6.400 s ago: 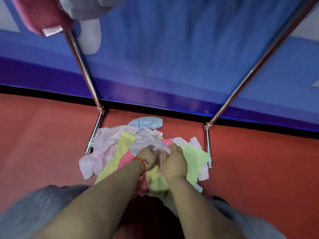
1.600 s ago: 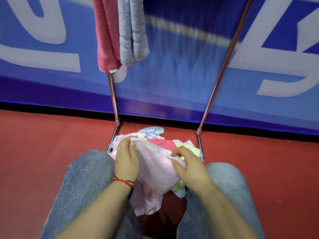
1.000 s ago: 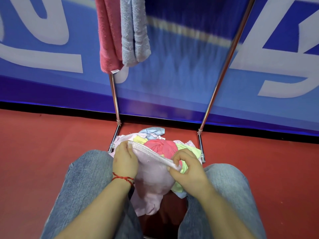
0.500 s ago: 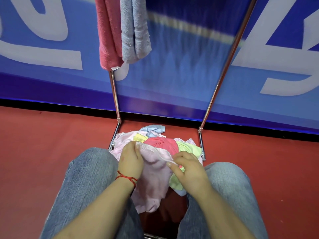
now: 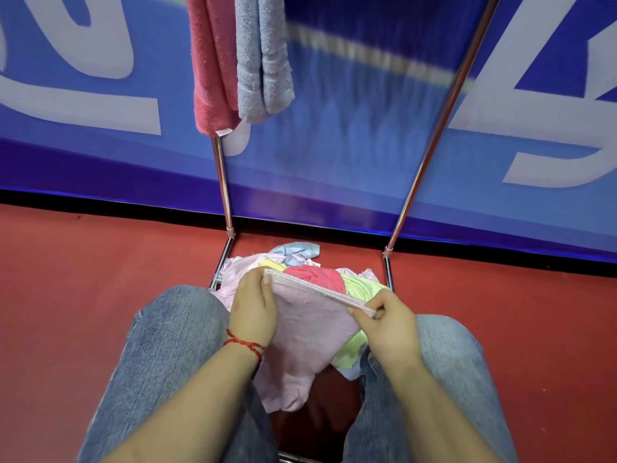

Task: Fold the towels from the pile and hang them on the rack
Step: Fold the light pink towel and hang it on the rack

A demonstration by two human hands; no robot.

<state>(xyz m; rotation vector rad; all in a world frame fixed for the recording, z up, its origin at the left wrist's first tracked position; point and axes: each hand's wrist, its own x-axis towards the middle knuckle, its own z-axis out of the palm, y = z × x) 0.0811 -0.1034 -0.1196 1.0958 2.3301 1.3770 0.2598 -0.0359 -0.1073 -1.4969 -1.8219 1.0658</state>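
**Pink towel stretched by its hem, ready for the first fold**

The left hand (image 5: 252, 307) and the right hand (image 5: 387, 324) each pinch one end of the woven hem of a pale pink terry towel (image 5: 310, 335), fingers curled onto the cloth. The hem runs taut between them as the towel's long axis, slanting from the left hand, farther from the body, down to the right hand, nearer the body. The rest of the towel hangs slack below the hem, between the knees in blue jeans (image 5: 173, 345).

Just beyond the hands, the pile of crumpled towels in pink, red, yellow-green and light blue (image 5: 317, 274) lies on the red floor (image 5: 83, 279) between the feet of the chrome tube rack (image 5: 222, 182). A folded deep-pink towel (image 5: 210, 68) and a folded grey-blue towel (image 5: 263, 55) hang side by side at the rack's left upright, touching.

The fold likely turns on bringing the two hem corners together; both hands stand about equally close to the towel's middle.
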